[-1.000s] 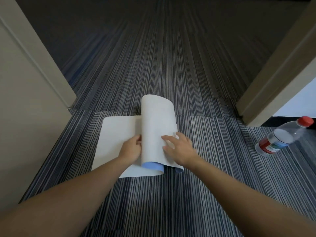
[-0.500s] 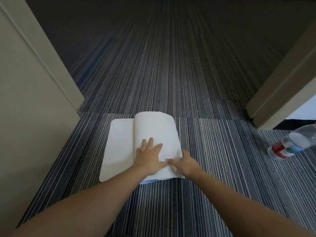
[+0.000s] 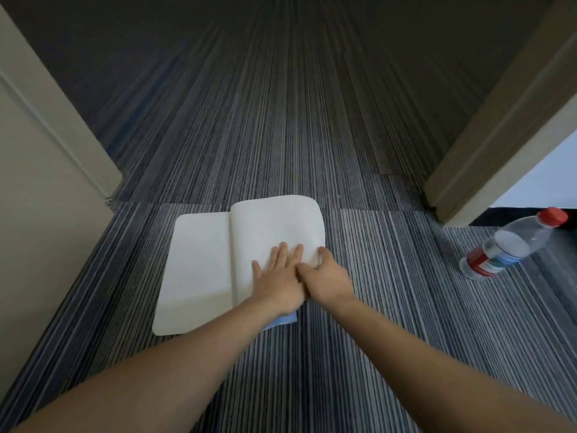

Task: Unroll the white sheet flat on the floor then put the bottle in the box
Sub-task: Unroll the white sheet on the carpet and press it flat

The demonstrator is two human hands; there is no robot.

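No text, number or brand can be read anywhere in the view. The bottle (image 3: 512,245) lying on the floor carries a label (image 3: 490,264) banded in red, white and blue, but whatever is printed on it is too small and blurred to make out. The white sheet (image 3: 218,264) shows a plain surface with no writing or marks.

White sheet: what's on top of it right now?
Both hands: the left hand presses flat on the white sheet, the right hand grips its right edge. Whatever lies beneath them is hidden.
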